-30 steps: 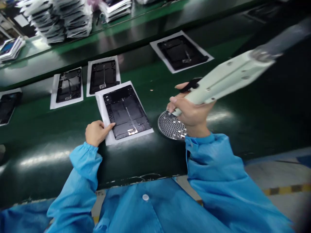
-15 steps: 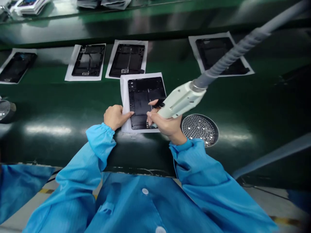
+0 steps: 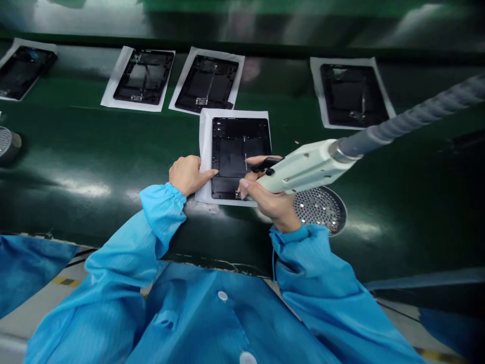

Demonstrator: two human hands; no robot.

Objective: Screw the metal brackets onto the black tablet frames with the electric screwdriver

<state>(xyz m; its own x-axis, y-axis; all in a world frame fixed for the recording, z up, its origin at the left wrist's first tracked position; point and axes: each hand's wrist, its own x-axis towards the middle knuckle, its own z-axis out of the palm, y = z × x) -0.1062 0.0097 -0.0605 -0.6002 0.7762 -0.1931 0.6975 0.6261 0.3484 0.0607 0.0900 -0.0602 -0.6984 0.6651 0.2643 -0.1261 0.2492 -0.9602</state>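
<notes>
Still, right hand [image 3: 267, 202] gripping pale hose-fed gun [image 3: 306, 169] over black tablet housing [image 3: 231, 151], left hand [image 3: 187, 174] on paper sheet [image 3: 205, 151] (fingers [image 3: 209, 174] extended)

Your right hand [image 3: 271, 202] wraps the pale hose-fed handpiece [image 3: 306, 169] so closely that its tip is hidden inside your grip, and you can't tell what it meets on the black tablet housing [image 3: 240, 156], whose lower right corner is covered too. The handpiece also hides the top of the perforated metal disc [image 3: 322, 210]. A round metal object [image 3: 5, 141] is cut off by the left edge, the hose [image 3: 417, 116] runs out at the right, and the housing's markings are too small to read. The belt's far stretch [image 3: 242, 25] is blurred.
</notes>
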